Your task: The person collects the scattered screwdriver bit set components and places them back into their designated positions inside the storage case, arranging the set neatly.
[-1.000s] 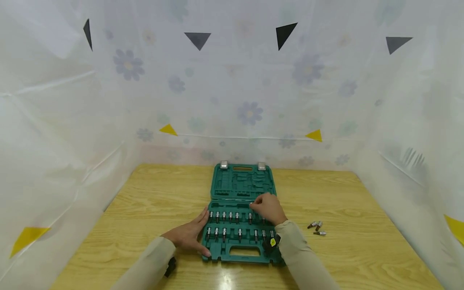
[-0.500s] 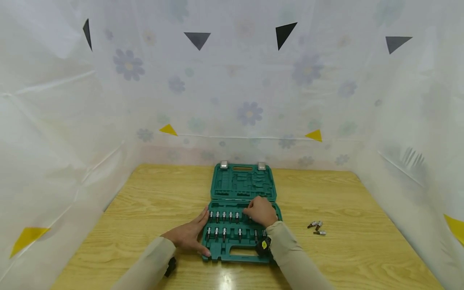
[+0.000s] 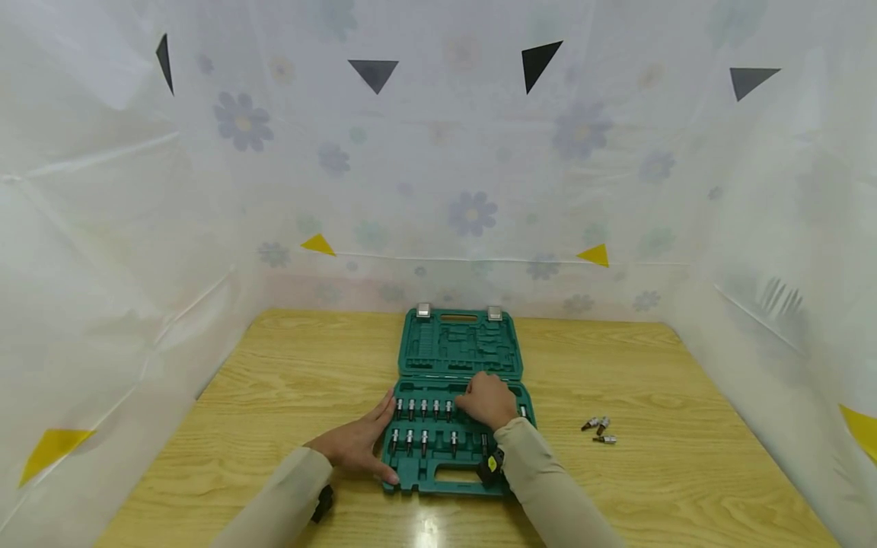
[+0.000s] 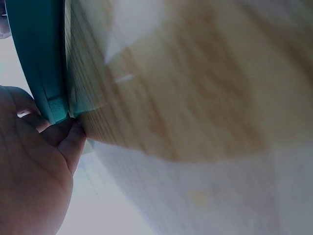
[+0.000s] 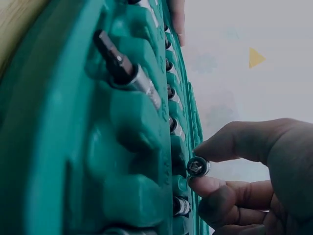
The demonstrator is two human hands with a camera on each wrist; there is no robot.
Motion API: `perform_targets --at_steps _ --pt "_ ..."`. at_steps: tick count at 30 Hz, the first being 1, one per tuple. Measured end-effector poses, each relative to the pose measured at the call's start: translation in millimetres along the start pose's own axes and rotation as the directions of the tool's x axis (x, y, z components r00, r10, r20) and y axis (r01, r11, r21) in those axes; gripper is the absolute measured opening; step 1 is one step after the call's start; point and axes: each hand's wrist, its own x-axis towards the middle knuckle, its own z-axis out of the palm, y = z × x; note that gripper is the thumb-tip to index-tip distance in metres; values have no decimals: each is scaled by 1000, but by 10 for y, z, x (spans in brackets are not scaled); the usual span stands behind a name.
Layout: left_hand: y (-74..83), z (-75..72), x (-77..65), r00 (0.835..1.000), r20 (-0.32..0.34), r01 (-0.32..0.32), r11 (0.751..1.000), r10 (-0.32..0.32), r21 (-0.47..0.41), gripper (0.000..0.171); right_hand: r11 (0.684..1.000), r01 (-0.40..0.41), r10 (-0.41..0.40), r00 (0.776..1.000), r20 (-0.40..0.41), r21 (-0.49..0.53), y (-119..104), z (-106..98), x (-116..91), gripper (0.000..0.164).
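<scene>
A green plastic tool case (image 3: 413, 476) lies unfolded on the table, with rows of silver bit sockets (image 3: 454, 439) in its near half. My left hand (image 3: 352, 445) rests along the case's left side, fingers extended and thumb at the near corner. In the left wrist view its fingertips touch the case edge (image 4: 41, 63). My right hand (image 3: 489, 399) is over the back row. Between thumb and index finger it pinches a bit socket (image 5: 197, 167), tip toward the camera, close beside the moulded slots. In the head view the hand hides that socket and part of the row.
Several loose bit sockets (image 3: 604, 439) lie on the wooden table (image 3: 658, 487) right of the case. The case lid (image 3: 459, 342), with two metal latches, lies flat behind. Pale flowered sheeting (image 3: 473, 167) stands around the table's back and sides.
My right hand has moved left along the back row and a little nearer, the forearm following. Sockets at the right are now covered by the arm. My left hand has stayed put.
</scene>
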Motion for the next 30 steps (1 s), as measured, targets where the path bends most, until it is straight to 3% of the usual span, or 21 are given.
perform_targets --at_steps 16,30 --pt "-14 2 -2 1000 1 12 1000 -12 2 126 991 -70 72 997 16 -118 -78 14 27 54" --pt "-15 1 -5 1000 0 25 1000 -25 -7 126 981 -112 116 993 19 -162 -83 18 43 35"
